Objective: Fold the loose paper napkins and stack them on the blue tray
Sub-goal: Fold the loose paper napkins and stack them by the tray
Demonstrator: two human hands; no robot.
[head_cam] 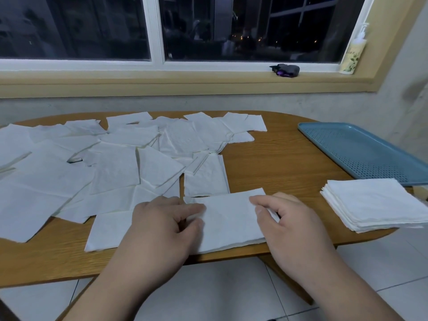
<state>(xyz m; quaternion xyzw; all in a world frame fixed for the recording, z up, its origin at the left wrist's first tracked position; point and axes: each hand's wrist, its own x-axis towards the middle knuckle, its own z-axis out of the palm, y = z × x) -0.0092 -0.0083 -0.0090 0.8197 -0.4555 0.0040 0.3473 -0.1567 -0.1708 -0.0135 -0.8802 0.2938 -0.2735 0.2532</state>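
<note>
Two hands pinch the napkin (229, 218) by its ends, long axis spanning left hand (162, 225) to right hand (291, 225). We find the tray (370, 154) beyond and right of the right hand.

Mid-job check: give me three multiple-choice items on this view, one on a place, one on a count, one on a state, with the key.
1. Where is the folded stack?
A. on the windowsill
B. on the table, in front of the blue tray
C. on the floor

2. How many hands grip the front napkin?
A. none
B. one
C. two

3. The tray's visible surface is:
A. bare
B. piled with napkins
C. covered by a cloth

Key:
1 B: the stack sits at the table's right end, by the tray's near rim.
2 C: the left hand and the right hand each pinch one end.
3 A: only its perforated floor shows.
</note>
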